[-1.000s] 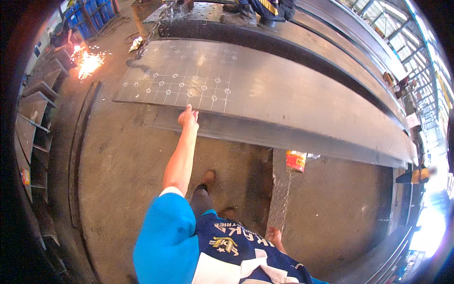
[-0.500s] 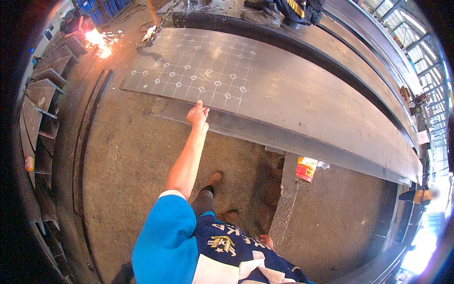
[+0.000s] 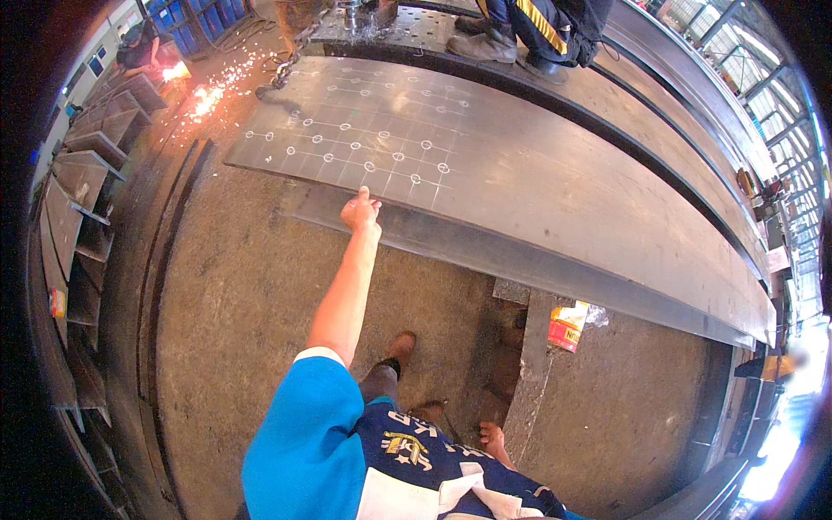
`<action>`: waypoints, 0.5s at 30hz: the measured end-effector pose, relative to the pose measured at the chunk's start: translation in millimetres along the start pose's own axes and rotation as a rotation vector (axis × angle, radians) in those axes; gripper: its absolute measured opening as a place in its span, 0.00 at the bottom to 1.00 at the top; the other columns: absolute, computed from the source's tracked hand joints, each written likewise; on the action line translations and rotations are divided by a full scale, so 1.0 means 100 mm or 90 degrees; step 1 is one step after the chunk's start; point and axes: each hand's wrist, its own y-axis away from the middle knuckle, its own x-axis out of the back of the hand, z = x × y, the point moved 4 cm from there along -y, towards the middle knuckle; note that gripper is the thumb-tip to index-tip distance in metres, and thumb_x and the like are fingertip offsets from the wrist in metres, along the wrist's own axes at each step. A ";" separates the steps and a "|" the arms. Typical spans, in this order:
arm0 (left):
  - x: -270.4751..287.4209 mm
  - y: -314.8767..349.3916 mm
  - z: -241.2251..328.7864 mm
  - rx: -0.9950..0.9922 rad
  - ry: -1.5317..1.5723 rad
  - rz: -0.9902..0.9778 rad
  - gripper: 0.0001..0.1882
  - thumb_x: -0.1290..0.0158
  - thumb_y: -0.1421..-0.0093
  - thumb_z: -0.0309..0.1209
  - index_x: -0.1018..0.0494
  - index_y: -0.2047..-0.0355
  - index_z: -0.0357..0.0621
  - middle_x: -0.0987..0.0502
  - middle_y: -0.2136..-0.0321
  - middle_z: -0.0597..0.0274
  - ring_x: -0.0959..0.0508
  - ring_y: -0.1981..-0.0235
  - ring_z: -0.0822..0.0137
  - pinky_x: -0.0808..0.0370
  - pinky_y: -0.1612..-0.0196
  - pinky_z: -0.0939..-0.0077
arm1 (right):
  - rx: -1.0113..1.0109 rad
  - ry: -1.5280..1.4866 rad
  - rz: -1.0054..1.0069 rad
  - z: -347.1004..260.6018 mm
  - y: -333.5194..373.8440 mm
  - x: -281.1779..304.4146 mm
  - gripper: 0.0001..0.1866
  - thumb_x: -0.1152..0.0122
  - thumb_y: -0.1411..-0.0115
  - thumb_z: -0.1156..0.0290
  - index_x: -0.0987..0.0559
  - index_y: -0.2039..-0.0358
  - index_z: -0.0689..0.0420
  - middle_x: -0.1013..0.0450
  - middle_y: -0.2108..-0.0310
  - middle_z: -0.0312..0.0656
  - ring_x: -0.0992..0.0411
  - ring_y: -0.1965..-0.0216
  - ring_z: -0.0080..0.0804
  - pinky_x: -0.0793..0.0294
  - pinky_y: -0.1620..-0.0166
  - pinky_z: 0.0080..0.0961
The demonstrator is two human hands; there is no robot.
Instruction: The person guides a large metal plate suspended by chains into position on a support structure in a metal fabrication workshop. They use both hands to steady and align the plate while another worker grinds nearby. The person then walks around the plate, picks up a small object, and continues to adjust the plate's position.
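Observation:
A large grey steel plate (image 3: pixel 537 182) lies in front of me, its left part marked with a chalk grid and several small white circles. My left hand (image 3: pixel 360 211) is at the plate's near edge, the fingers curled and one fingertip on the rim. Below that edge runs a steel beam (image 3: pixel 468 240). My right hand (image 3: pixel 492 438) hangs low beside my body, near a narrow steel support (image 3: pixel 530 373); its fingers are partly hidden, and I cannot tell what they hold.
A chain (image 3: pixel 282 74) hangs by the plate's far left corner. Metal shavings lie around a machine's tool (image 3: pixel 355 17). A co-worker's boots (image 3: pixel 484 43) rest on the far beam. Sparks (image 3: pixel 212 100) fly from another person's work. A red-yellow container (image 3: pixel 568 328) stands below the beam.
My view has shifted slightly. My left hand stays at the plate's edge. More of my right hand now shows. The sparks at the far left spread differently.

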 end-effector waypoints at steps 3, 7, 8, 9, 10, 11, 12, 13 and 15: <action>-0.02 -0.10 -0.02 0.003 0.021 0.004 0.12 0.41 0.44 0.32 0.32 0.76 0.40 0.27 0.84 0.60 0.28 0.86 0.68 0.32 0.83 0.81 | -0.058 0.038 0.072 0.00 -0.15 0.06 0.16 0.54 0.44 0.66 0.22 0.61 0.59 0.30 0.74 0.39 0.36 0.77 0.25 0.39 0.83 0.20; -0.02 -0.20 -0.01 -0.012 0.009 0.024 0.13 0.41 0.45 0.32 0.33 0.77 0.39 0.28 0.85 0.60 0.28 0.87 0.68 0.32 0.84 0.80 | -0.127 -0.008 0.036 0.05 -0.31 0.13 0.17 0.51 0.44 0.62 0.22 0.62 0.60 0.29 0.73 0.39 0.35 0.77 0.24 0.38 0.82 0.18; -0.02 -0.23 0.00 -0.019 0.001 0.030 0.13 0.41 0.45 0.32 0.33 0.77 0.39 0.28 0.84 0.60 0.28 0.87 0.68 0.33 0.84 0.79 | -0.106 -0.001 0.024 0.04 -0.34 0.15 0.18 0.51 0.45 0.61 0.21 0.62 0.60 0.28 0.74 0.38 0.35 0.78 0.24 0.38 0.82 0.18; -0.01 -0.25 0.00 -0.023 0.000 0.030 0.13 0.41 0.45 0.32 0.33 0.77 0.39 0.28 0.84 0.59 0.28 0.86 0.68 0.32 0.84 0.79 | -0.118 0.023 0.055 0.05 -0.35 0.20 0.18 0.50 0.45 0.61 0.21 0.62 0.60 0.28 0.74 0.38 0.35 0.78 0.24 0.38 0.82 0.19; -0.01 -0.27 0.02 -0.027 -0.006 0.035 0.13 0.41 0.45 0.32 0.33 0.78 0.39 0.28 0.84 0.59 0.28 0.86 0.68 0.32 0.84 0.79 | -0.091 0.034 0.025 0.04 -0.37 0.21 0.18 0.50 0.45 0.61 0.21 0.62 0.60 0.29 0.74 0.38 0.35 0.79 0.23 0.38 0.82 0.19; 0.00 -0.29 0.02 -0.026 -0.015 0.039 0.14 0.41 0.45 0.32 0.33 0.78 0.39 0.28 0.84 0.59 0.28 0.86 0.68 0.32 0.84 0.79 | -0.095 0.061 0.035 0.05 -0.39 0.26 0.18 0.50 0.45 0.61 0.21 0.62 0.60 0.29 0.74 0.38 0.36 0.80 0.23 0.38 0.82 0.19; 0.01 -0.31 0.04 -0.032 -0.008 0.037 0.14 0.41 0.45 0.32 0.33 0.78 0.39 0.28 0.84 0.59 0.28 0.86 0.68 0.33 0.84 0.79 | -0.115 0.107 0.072 0.07 -0.39 0.32 0.18 0.49 0.45 0.61 0.21 0.62 0.60 0.29 0.75 0.37 0.36 0.80 0.23 0.38 0.82 0.19; 0.01 -0.33 0.04 -0.032 -0.003 0.032 0.14 0.41 0.44 0.32 0.33 0.78 0.39 0.28 0.84 0.59 0.28 0.86 0.67 0.33 0.84 0.79 | -0.107 0.095 0.049 0.09 -0.43 0.35 0.18 0.49 0.45 0.60 0.21 0.62 0.60 0.29 0.75 0.37 0.36 0.80 0.23 0.38 0.82 0.18; 0.02 -0.38 0.07 -0.038 0.006 0.030 0.14 0.41 0.44 0.32 0.33 0.78 0.38 0.28 0.85 0.59 0.28 0.87 0.67 0.34 0.85 0.79 | -0.068 0.108 0.043 0.10 -0.51 0.43 0.18 0.49 0.44 0.59 0.21 0.62 0.60 0.30 0.76 0.37 0.37 0.81 0.22 0.38 0.82 0.18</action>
